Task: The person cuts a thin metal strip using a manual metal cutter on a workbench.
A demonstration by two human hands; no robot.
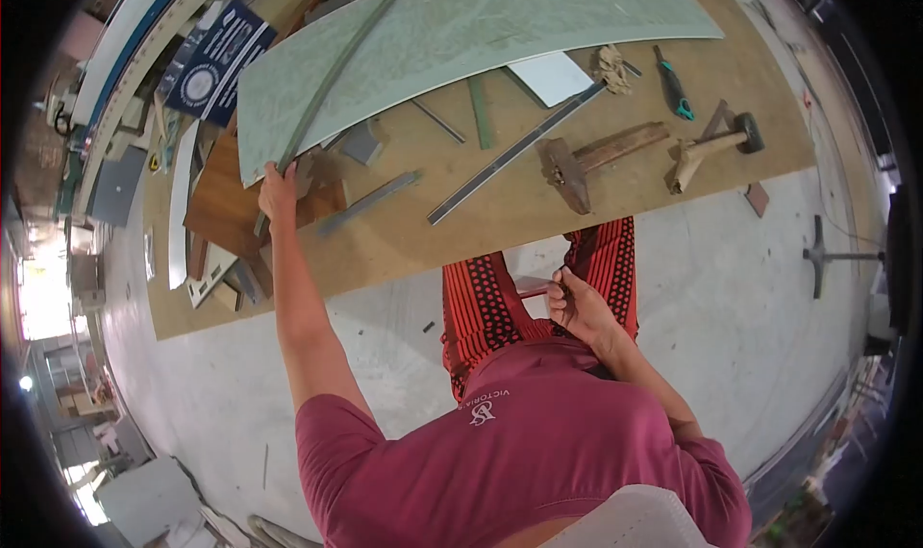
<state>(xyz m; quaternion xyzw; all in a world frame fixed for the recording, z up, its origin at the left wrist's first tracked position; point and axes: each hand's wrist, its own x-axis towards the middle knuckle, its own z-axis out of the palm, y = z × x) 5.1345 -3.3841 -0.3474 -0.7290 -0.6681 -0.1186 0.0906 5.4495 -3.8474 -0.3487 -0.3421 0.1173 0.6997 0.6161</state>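
My left hand (278,198) is closed around a long narrow grey-green strip (338,72) near its lower end. The strip slants across a large pale green sheet (500,38) that lies on the workbench. Below that hand are a brown wooden piece (223,194) and other offcuts. My right hand (579,308) is held over my lap, with thumb and fingers pinched together; what they hold, if anything, cannot be made out.
On the bench (404,245) lie a metal-edged strip (514,154), a wooden-handled hammer (569,175), a mallet (748,133), a teal-handled tool (675,87), a white tile-like piece (553,77) and a blurred grey strip (368,204). A blue printed box (213,62) stands far left.
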